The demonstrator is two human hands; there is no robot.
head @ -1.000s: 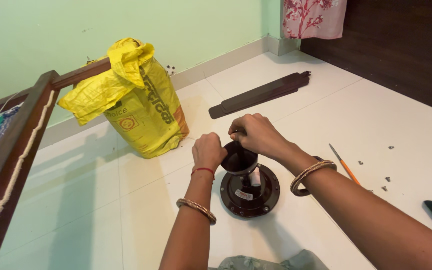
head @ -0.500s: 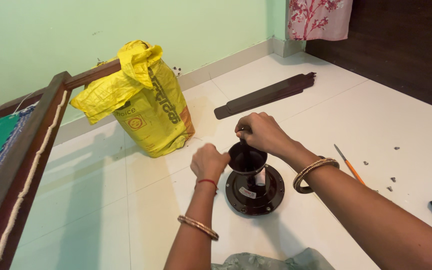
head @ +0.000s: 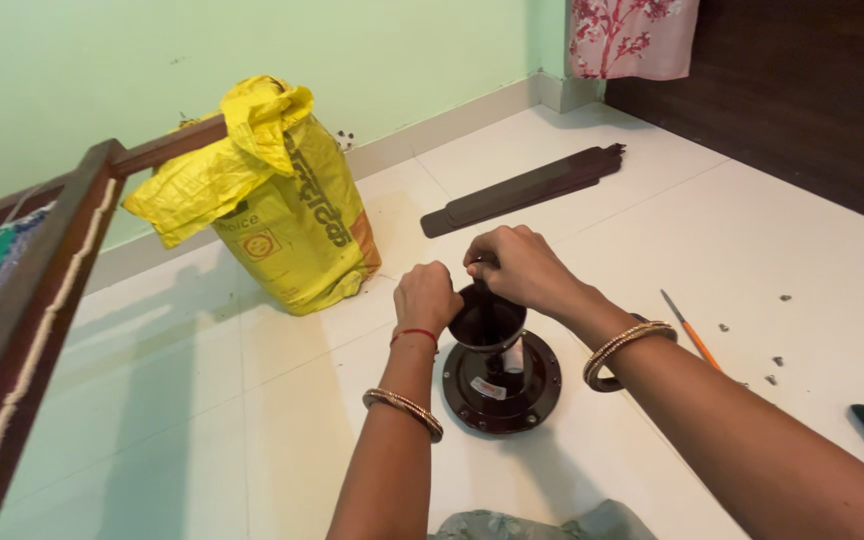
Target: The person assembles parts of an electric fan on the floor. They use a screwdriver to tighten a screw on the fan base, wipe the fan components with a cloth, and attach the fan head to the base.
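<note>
Both hands, left hand (head: 426, 297) and right hand (head: 518, 266), apparently grip the dark cup (head: 485, 322).

Yellow sack (head: 287, 215) against green wall; small red-white label (head: 493, 388) on motor base.

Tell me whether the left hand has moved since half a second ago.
Yes. The left hand has closed in rightward on the dark cup atop the round fan base; earlier a gap separated them.

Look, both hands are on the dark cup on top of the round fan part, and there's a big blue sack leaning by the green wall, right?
Not quite: the sack is yellow, not blue, as the head view shows. The rest holds: the left hand and right hand are both at the dark cup on the round fan part, and the sack stands by the green wall.
</note>
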